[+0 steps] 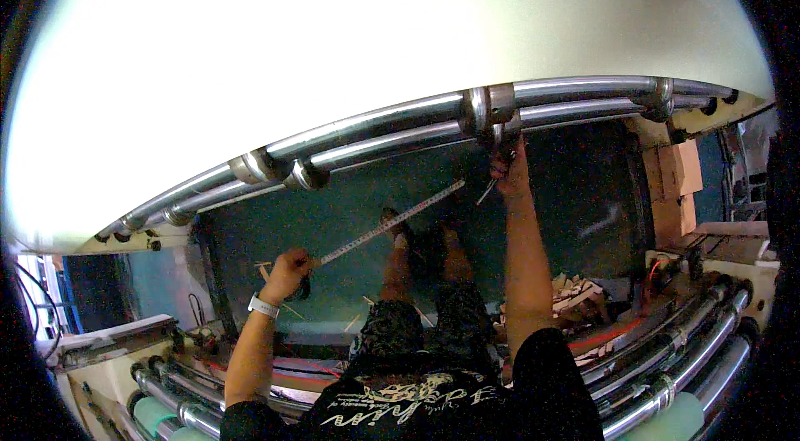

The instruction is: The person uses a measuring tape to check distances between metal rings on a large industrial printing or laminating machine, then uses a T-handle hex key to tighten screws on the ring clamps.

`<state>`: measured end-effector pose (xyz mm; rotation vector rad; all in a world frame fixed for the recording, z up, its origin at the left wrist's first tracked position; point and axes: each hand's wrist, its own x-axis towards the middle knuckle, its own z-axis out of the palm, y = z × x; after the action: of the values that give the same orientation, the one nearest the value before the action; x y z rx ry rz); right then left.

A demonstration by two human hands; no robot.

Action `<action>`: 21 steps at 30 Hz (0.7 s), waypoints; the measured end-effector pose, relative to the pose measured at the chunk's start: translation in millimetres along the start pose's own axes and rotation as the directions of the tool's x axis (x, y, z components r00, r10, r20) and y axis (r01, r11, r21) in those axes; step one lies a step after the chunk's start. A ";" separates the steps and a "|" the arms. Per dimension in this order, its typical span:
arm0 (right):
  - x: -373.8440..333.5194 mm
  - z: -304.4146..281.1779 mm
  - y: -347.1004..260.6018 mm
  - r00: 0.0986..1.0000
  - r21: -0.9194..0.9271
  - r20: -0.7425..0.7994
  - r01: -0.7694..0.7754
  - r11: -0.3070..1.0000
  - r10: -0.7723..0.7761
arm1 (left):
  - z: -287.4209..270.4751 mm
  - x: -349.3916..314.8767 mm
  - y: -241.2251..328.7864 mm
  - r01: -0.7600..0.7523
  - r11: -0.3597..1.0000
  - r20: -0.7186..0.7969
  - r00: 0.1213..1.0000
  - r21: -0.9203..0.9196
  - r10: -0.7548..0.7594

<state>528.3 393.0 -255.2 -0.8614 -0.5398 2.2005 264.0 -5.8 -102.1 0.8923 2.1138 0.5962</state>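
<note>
My left hand (292, 269), with a pale band on its wrist, is closed around the near end of a tape measure (392, 223). The straight, pale, marked blade slants up to the right, its far end free in the air. My right hand (514, 173) reaches up just beneath a metal collar (475, 112) on the paired steel shafts (375, 141). Its fingers are closed on a thin metal rod (485, 193), perhaps a hex key, whose end sticks out below. The fingers and the rod's other end are partly hidden in shadow.
A large bright white panel (333, 33) fills the space beyond the shafts. More collars (254, 166) sit along them. Behind me run further steel rollers (683, 358) and red cables (617, 333). Cardboard (671, 183) stands at the right; scraps (575, 291) lie beside my right arm.
</note>
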 end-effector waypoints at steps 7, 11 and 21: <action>4.9 24.3 -4.3 0.969 0.123 0.180 -0.191 0.974 0.167 | 8.0 -3.9 -16.4 -0.015 0.999 0.009 1.000 -0.036 0.015; 2.4 25.0 1.8 0.961 0.185 0.174 -0.247 0.951 0.215 | 8.7 -17.0 -43.9 0.037 0.983 -0.017 0.999 -0.178 -0.041; 1.1 57.8 28.5 0.981 0.311 0.077 -0.193 0.931 0.178 | -9.0 -30.8 -26.3 0.120 0.957 -0.037 0.990 -0.263 -0.134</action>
<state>473.4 367.9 -232.4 -0.7126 -0.1195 2.3986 261.0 -47.2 -99.5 0.5944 2.0626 0.8168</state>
